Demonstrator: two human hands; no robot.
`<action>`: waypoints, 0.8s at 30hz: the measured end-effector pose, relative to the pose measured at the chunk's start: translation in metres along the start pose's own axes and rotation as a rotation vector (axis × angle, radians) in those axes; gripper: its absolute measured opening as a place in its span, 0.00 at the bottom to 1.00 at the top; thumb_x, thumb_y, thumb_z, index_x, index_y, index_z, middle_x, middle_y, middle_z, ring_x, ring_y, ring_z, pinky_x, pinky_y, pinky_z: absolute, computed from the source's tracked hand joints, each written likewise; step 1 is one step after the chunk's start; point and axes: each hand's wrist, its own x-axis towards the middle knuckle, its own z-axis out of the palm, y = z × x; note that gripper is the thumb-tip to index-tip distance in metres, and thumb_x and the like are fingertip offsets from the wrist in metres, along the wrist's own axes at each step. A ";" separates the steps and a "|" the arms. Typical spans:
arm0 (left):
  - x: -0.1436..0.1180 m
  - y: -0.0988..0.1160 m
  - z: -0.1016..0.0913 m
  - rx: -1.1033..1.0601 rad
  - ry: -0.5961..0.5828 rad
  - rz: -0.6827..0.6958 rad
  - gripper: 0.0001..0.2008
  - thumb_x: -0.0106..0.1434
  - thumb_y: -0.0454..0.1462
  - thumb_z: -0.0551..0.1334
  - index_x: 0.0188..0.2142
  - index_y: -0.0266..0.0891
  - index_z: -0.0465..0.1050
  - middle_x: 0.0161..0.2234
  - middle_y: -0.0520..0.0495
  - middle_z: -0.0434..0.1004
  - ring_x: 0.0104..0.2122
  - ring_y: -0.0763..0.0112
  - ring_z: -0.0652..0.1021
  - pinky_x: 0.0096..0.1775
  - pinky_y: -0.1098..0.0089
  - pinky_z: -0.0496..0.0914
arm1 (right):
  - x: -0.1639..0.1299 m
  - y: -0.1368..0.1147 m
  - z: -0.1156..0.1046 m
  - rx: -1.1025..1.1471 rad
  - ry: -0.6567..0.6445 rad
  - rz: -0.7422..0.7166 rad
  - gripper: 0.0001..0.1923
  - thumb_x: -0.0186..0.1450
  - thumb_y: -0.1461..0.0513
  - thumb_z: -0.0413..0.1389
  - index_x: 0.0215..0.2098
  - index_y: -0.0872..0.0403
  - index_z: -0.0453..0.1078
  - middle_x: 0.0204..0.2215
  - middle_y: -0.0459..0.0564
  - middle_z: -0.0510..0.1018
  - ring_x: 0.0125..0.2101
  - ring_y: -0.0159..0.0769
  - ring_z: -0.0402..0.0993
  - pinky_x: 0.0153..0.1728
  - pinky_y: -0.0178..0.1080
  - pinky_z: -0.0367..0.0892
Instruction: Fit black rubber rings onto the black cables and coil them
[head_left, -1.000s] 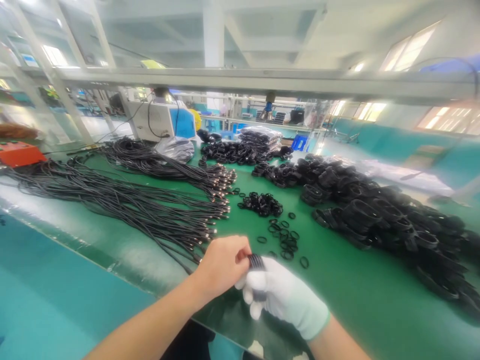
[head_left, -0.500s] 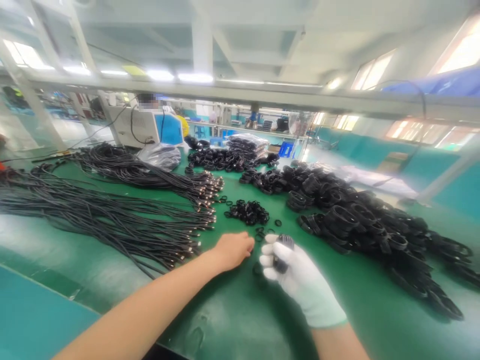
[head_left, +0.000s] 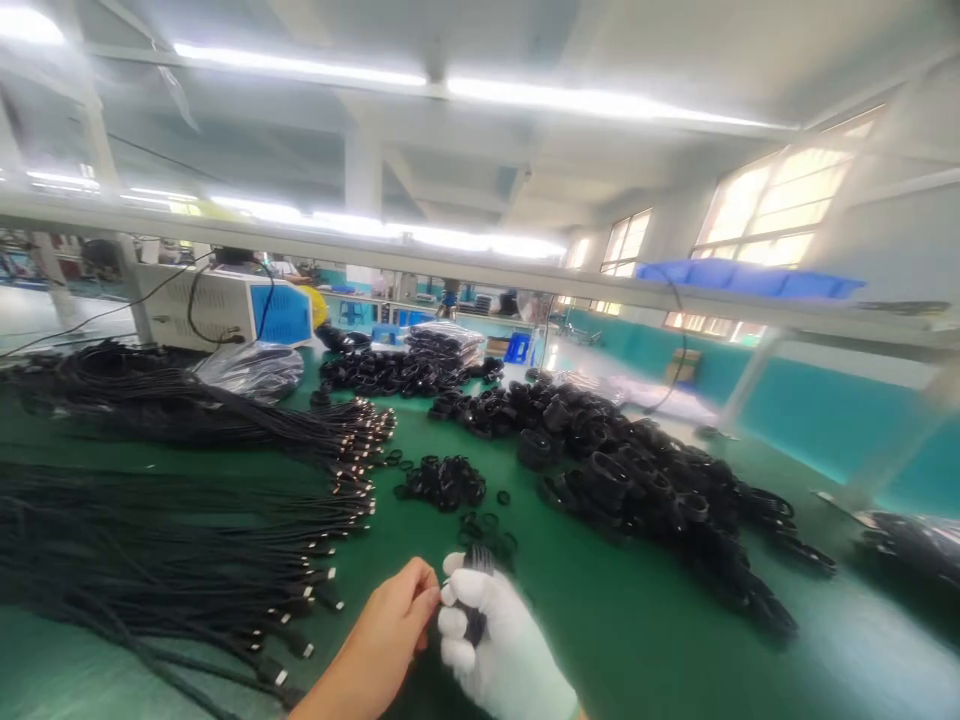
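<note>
My right hand (head_left: 501, 645), in a white glove, is closed around a small coiled black cable bundle (head_left: 474, 592) held upright over the green table (head_left: 645, 640). My bare left hand (head_left: 390, 630) pinches at the bundle's left side with its fingertips. Just beyond the hands lie several loose black rubber rings (head_left: 487, 530) and a small heap of rings (head_left: 442, 482). Long black cables with metal plugs (head_left: 225, 540) are spread out to the left of my hands.
A long pile of coiled black cable bundles (head_left: 645, 490) runs along the right. More bundles (head_left: 390, 372) and bagged ones (head_left: 442, 345) sit at the back. A white and blue machine (head_left: 225, 315) stands at the back left, under an overhead rail (head_left: 480, 275).
My left hand left the rings on the table and came back to the bundle in my right hand. The view tilted upward, so both hands sit lower in frame.
</note>
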 end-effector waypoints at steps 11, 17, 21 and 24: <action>-0.030 0.043 -0.051 0.195 -0.375 0.043 0.03 0.56 0.35 0.57 0.27 0.38 0.64 0.22 0.54 0.72 0.21 0.77 0.67 0.23 0.77 0.54 | -0.017 -0.012 0.000 -0.052 -0.557 0.024 0.14 0.47 0.67 0.59 0.33 0.58 0.65 0.17 0.42 0.67 0.12 0.24 0.61 0.11 0.27 0.53; -0.040 0.064 -0.055 0.749 -0.386 0.203 0.08 0.51 0.34 0.63 0.32 0.47 0.76 0.27 0.56 0.77 0.36 0.67 0.71 0.35 0.73 0.59 | -0.014 -0.017 -0.002 -0.350 -0.323 -0.066 0.17 0.51 0.67 0.57 0.39 0.57 0.62 0.19 0.41 0.70 0.10 0.24 0.61 0.10 0.27 0.55; -0.035 0.061 -0.054 0.701 -0.178 0.182 0.19 0.50 0.36 0.65 0.43 0.51 0.74 0.34 0.56 0.77 0.37 0.65 0.71 0.36 0.72 0.60 | -0.018 -0.024 0.008 -0.556 -0.148 -0.058 0.25 0.52 0.65 0.58 0.47 0.57 0.58 0.21 0.41 0.71 0.13 0.26 0.63 0.12 0.29 0.60; -0.032 0.055 -0.052 0.596 -0.161 0.187 0.27 0.48 0.35 0.65 0.49 0.53 0.70 0.40 0.55 0.74 0.41 0.65 0.71 0.39 0.72 0.62 | -0.016 -0.016 0.009 -0.617 -0.165 0.025 0.36 0.48 0.66 0.60 0.54 0.57 0.55 0.21 0.40 0.71 0.14 0.28 0.63 0.10 0.29 0.58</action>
